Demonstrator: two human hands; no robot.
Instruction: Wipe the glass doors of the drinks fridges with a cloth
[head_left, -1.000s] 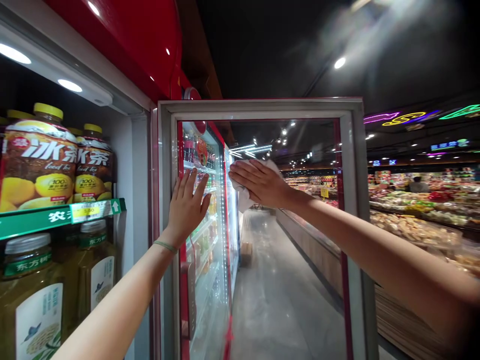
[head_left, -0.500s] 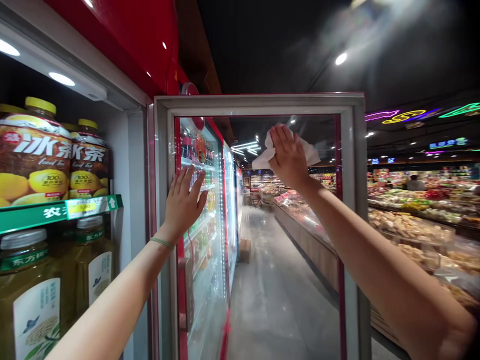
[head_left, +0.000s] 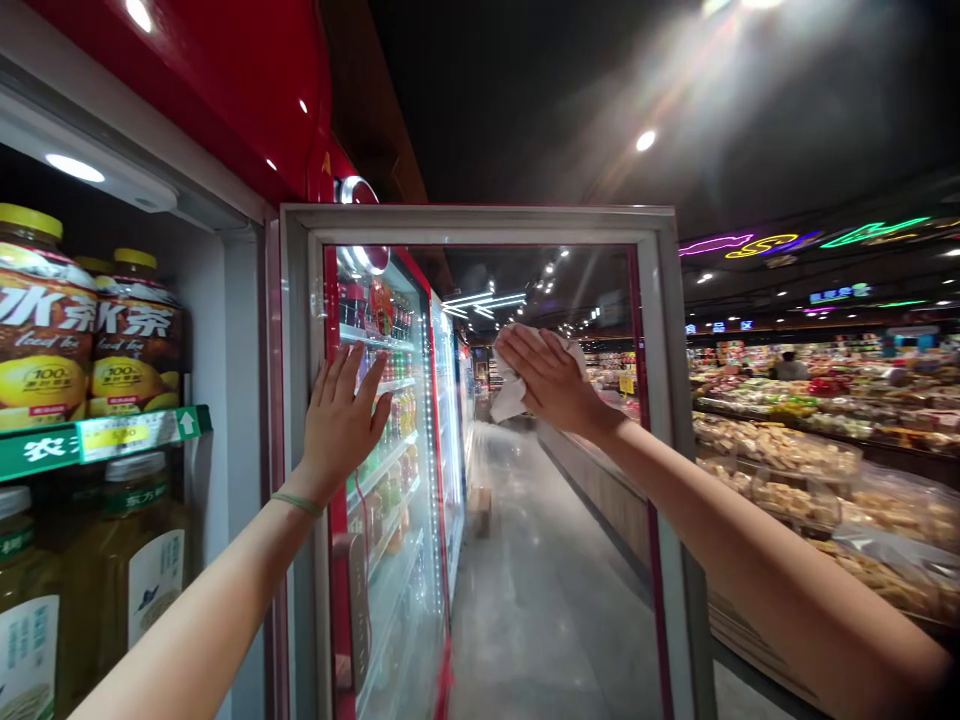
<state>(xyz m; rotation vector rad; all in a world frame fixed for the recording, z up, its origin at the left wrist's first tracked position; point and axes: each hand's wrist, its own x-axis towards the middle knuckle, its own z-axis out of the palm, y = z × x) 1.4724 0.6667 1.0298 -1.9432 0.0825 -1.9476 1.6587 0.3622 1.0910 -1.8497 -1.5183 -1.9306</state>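
Note:
An open fridge door (head_left: pixel 480 224) with a grey frame and clear glass stands in front of me. My right hand (head_left: pixel 551 378) presses a white wiping cloth (head_left: pixel 510 398) flat against the glass, around the middle of the pane. Parts of the cloth stick out beyond the fingers and under the palm. On the hinge side, my left hand (head_left: pixel 343 420) lies with spread fingers against the door's left edge and glass, holding nothing. A green band (head_left: pixel 297 502) circles the left wrist.
Inside the fridge at left, iced tea bottles (head_left: pixel 135 330) stand above a green shelf strip (head_left: pixel 45 447), with tea bottles (head_left: pixel 154 540) below. Through the glass show another lit drinks fridge (head_left: pixel 397 450) and the aisle floor (head_left: pixel 517 600). Packaged food (head_left: pixel 780 450) fills displays at right.
My right hand has wiped down and slightly left over the glass with the cloth. The left hand stays on the door. The view has turned a little, shifting the scene left.

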